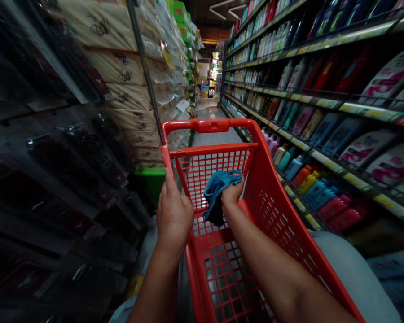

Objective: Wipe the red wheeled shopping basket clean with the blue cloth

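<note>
A red plastic shopping cart (218,233) with grid walls stands right in front of me. My left hand (174,211) is closed round its left rim, just below a thin dark pole that rises from the corner. Inside the basket, my right hand (232,190) grips a crumpled blue cloth (218,186). The cloth bunches over the fingers and hangs down with a darker fold below. It is held near the grid panel at the cart's far end, and most of the right fingers are hidden by it.
Shelves (323,152) of bottles run along the right, close to the cart. Stacked beige packs (121,76) rise on the left, beside hanging packaged goods (77,152) nearer me. The aisle floor (207,110) stretches ahead between them.
</note>
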`<state>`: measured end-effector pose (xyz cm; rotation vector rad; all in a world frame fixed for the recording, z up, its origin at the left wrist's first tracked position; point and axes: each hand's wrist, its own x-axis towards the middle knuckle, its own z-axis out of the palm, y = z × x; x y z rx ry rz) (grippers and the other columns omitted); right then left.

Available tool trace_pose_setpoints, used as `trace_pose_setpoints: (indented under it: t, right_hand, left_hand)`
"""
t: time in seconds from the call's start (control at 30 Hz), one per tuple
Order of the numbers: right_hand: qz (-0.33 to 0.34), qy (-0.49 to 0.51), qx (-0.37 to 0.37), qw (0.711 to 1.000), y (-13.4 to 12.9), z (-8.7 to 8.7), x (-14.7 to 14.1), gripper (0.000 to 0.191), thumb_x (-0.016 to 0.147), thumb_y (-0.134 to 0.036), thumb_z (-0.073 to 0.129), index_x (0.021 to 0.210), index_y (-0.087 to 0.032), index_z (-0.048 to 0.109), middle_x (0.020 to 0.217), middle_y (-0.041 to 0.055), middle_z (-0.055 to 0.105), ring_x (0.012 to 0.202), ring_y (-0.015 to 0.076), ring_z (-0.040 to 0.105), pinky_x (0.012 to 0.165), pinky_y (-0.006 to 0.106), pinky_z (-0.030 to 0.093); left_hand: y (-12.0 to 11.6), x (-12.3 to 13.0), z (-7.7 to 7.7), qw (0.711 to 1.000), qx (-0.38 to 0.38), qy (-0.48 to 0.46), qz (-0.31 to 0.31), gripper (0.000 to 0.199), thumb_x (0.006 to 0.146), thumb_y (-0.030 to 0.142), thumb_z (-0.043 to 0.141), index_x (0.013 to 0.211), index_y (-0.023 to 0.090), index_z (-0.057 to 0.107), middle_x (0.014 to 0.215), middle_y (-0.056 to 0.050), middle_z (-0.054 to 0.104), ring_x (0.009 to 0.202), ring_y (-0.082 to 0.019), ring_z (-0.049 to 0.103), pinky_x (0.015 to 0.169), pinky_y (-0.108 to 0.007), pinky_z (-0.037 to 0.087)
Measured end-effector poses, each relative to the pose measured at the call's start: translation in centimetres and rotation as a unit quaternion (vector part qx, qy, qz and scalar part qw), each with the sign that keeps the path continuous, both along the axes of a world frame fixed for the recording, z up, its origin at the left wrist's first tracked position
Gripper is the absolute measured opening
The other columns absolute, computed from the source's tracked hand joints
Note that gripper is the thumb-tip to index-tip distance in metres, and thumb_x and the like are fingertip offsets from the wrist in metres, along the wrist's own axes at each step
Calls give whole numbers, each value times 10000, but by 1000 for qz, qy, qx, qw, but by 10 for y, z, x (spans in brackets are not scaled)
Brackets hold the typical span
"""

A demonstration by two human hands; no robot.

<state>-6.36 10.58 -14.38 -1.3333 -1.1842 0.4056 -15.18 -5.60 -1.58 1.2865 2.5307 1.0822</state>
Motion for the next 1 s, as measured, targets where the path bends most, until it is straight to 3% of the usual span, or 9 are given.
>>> trace_pose_setpoints:
  t: [0.13, 0.23, 0.3, 0.4, 0.57, 0.7, 0.83, 0.93, 1.0]
  right_hand:
    - [-76, 22, 51, 996, 40, 51, 23, 399, 888, -142, 308, 1226, -146, 519, 1242, 176, 610, 1219, 257, 551, 1088, 434, 431]
    - [-46, -68, 95, 992, 40, 56, 25, 512, 955, -315, 411, 1435, -136, 417, 1428, 219, 499, 1350, 300, 455, 1141, 501, 372]
    - [-19, -164, 62, 984, 32, 43, 21, 637, 960, -382, 451, 1527, -117, 331, 1516, 250, 402, 1423, 348, 369, 1163, 568, 313]
    - [-11, -252, -39, 967, 17, 12, 20, 655, 974, -322, 405, 1581, -122, 266, 1605, 249, 275, 1497, 385, 235, 1176, 602, 257]
    - [-13, -214, -178, 960, -9, -43, 30, 654, 976, -274, 361, 1584, -80, 222, 1509, 315, 370, 1374, 409, 412, 1081, 552, 388]
    - [28, -290, -290, 912, -38, -74, 30, 569, 945, -225, 440, 1479, -41, 368, 1406, 307, 472, 1339, 383, 441, 1100, 491, 380]
    - [175, -384, -258, 869, -70, -80, 7, 431, 874, -223, 597, 1301, -175, 555, 1310, 176, 571, 1266, 339, 476, 1062, 435, 421]
    - [337, -399, -182, 834, -96, -78, -19, 331, 895, -240, 574, 1224, -240, 613, 1222, 98, 637, 1127, 279, 555, 982, 375, 468]
    - [406, -409, -148, 804, -107, -76, -27, 319, 920, -256, 540, 1229, -247, 618, 1193, 80, 661, 1070, 260, 585, 945, 356, 489]
  left_hand:
    - [-2, -1, -2, 1000, 7, 3, -7, 786, 875, 51, 440, 1608, 73, 159, 1536, -222, 477, 1376, -356, 525, 1145, -488, 441]
    - [-3, -1, -3, 1000, 9, 8, -5, 795, 863, 60, 443, 1609, 76, 165, 1552, -213, 464, 1384, -350, 518, 1151, -488, 439]
    - [-3, -1, -4, 1000, 17, 6, -3, 804, 850, 70, 450, 1609, 93, 186, 1541, -199, 483, 1376, -342, 529, 1147, -485, 447]
    - [-3, -1, -7, 999, 34, 9, -4, 816, 824, 85, 466, 1604, 109, 226, 1498, -187, 533, 1354, -333, 553, 1133, -480, 466]
    - [-1, -1, -18, 997, 77, 22, -6, 823, 801, 92, 471, 1596, 123, 261, 1443, -169, 580, 1350, -321, 556, 1146, -480, 451]
    - [1, 1, -21, 995, 100, 15, -9, 817, 798, 77, 467, 1589, 92, 264, 1497, -186, 528, 1402, -311, 504, 1191, -464, 398]
    - [2, 3, -17, 997, 83, 3, -11, 810, 802, 57, 447, 1585, 36, 239, 1519, -215, 494, 1434, -315, 467, 1218, -457, 357]
    - [2, 2, -17, 996, 90, -3, -5, 815, 794, 57, 459, 1584, 61, 261, 1553, -193, 464, 1446, -304, 452, 1223, -440, 351]
    - [1, 1, -19, 995, 105, -4, -4, 819, 789, 66, 471, 1584, 83, 274, 1547, -179, 474, 1442, -296, 459, 1222, -435, 354]
